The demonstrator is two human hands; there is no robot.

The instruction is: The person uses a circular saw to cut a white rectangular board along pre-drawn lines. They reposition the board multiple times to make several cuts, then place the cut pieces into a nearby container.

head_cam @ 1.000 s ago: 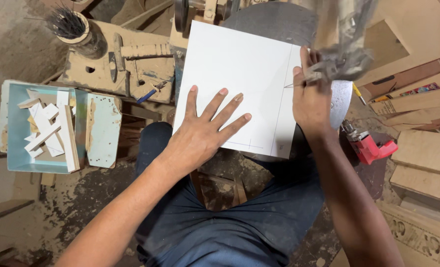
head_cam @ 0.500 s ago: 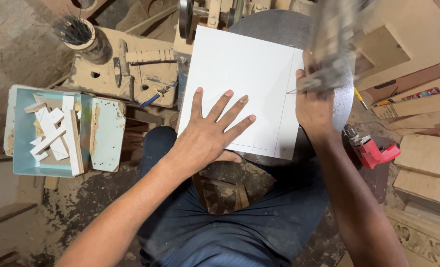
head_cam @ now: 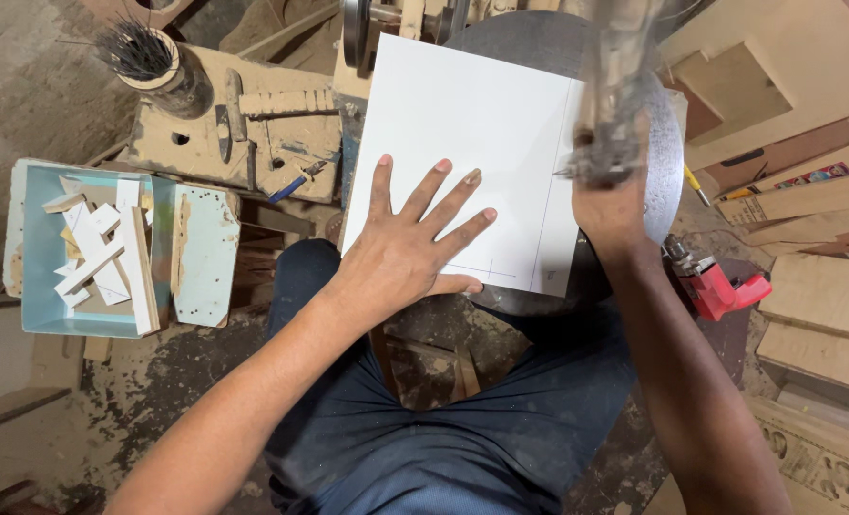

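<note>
A white square board (head_cam: 481, 124) lies on a round grey table (head_cam: 667, 162) in front of me, with thin pencil lines near its right and lower edges. My left hand (head_cam: 410, 248) presses flat on the board's lower left part, fingers spread. My right hand (head_cam: 615, 205) is at the board's right edge, closed around a blurred long tool (head_cam: 620, 105) that stands up towards the camera; a thin tip touches the board by the vertical line. What kind of tool it is cannot be told.
A light blue box (head_cam: 38, 286) with white wood offcuts sits at the left, a dusty wooden bench (head_cam: 243, 133) with tools and a brush pot (head_cam: 148, 57) behind it. A red power tool (head_cam: 715, 286) lies at the right, beside stacked wooden boards (head_cam: 815, 277).
The view has shifted slightly. My right hand has slid down a little along the board's right edge with the tool. The left hand stays pressed flat.
</note>
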